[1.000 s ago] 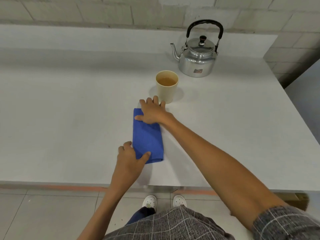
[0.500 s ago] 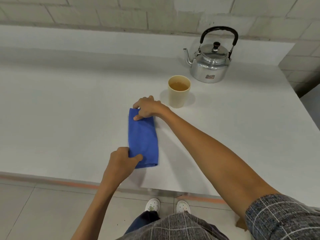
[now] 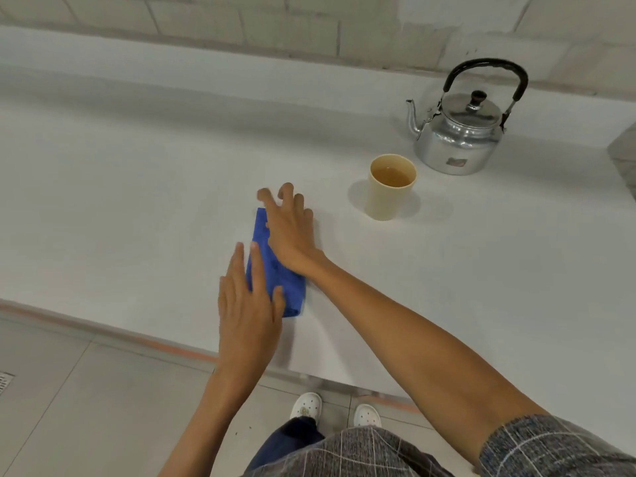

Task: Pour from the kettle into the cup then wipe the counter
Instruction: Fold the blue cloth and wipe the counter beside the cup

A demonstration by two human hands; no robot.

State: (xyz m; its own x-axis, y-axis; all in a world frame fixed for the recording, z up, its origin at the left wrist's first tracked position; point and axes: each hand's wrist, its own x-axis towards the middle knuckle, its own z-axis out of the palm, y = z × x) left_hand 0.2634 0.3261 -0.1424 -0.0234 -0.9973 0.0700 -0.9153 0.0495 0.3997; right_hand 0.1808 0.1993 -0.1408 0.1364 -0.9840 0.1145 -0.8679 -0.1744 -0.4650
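A folded blue cloth [image 3: 287,284] lies on the white counter [image 3: 137,187] near its front edge. My right hand [image 3: 290,232] rests flat on the cloth's far half, fingers spread. My left hand [image 3: 249,304] lies flat over the cloth's near left side, fingers extended. Much of the cloth is hidden under both hands. A beige cup [image 3: 390,187] holding brownish liquid stands to the right of the cloth. Behind the cup sits a shiny metal kettle [image 3: 459,132] with a black handle, its spout pointing left.
A pale brick wall [image 3: 275,25] runs along the counter's back. The counter's front edge [image 3: 172,349] has an orange strip, with tiled floor [image 3: 86,407] below. A grey block [image 3: 624,149] stands at the right edge.
Both hands went from pinching the cloth's ends to lying flat on it. The cloth looks narrower, folded over. The view shifted, so kettle and cup appear further right.
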